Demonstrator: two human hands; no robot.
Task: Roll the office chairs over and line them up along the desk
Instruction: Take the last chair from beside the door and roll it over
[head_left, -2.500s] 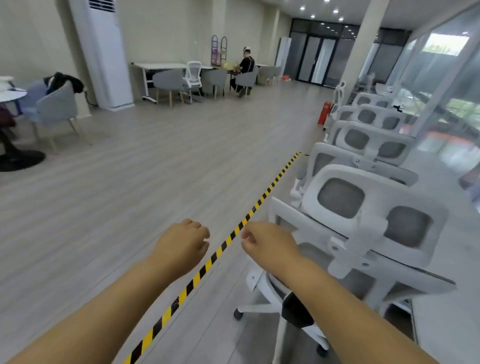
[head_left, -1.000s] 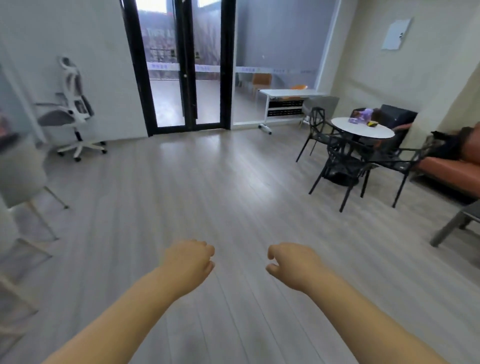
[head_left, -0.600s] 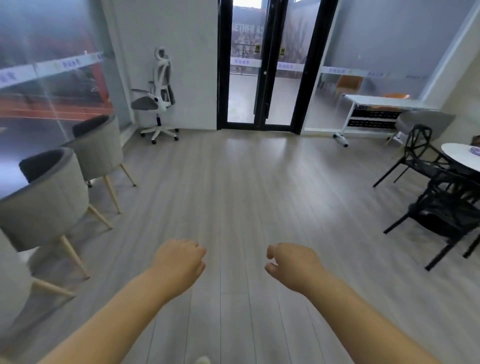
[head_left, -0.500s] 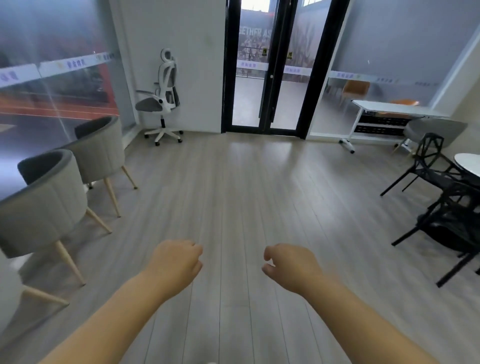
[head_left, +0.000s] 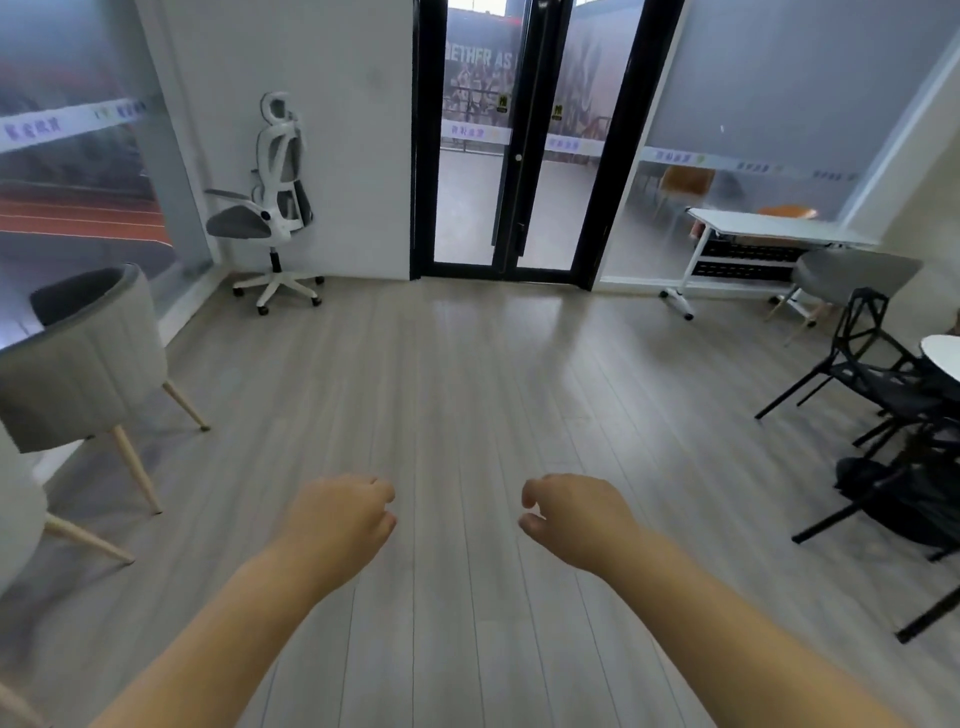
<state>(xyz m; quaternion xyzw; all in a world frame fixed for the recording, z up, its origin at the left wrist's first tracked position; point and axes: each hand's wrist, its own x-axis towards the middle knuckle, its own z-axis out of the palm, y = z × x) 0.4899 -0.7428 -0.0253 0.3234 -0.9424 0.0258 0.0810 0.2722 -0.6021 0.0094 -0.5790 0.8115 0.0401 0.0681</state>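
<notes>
A white office chair (head_left: 270, 208) with grey mesh seat and headrest stands on its castors against the far wall, left of the black double doors. It faces left. My left hand (head_left: 340, 519) and my right hand (head_left: 571, 517) hang in front of me over the wood floor, far short of the chair. Both have the fingers curled in and hold nothing.
Two grey tub chairs (head_left: 88, 358) on wooden legs line the left glass wall. Black wire chairs (head_left: 878, 379) ring a round white table (head_left: 943, 353) at the right. A white wheeled desk (head_left: 769, 234) stands at the back right. Black glass doors (head_left: 514, 140) are straight ahead.
The view turned away from the row of white chairs at the desk, swung round the room and came closer to the lone office chair. My hands stayed curled and empty.
</notes>
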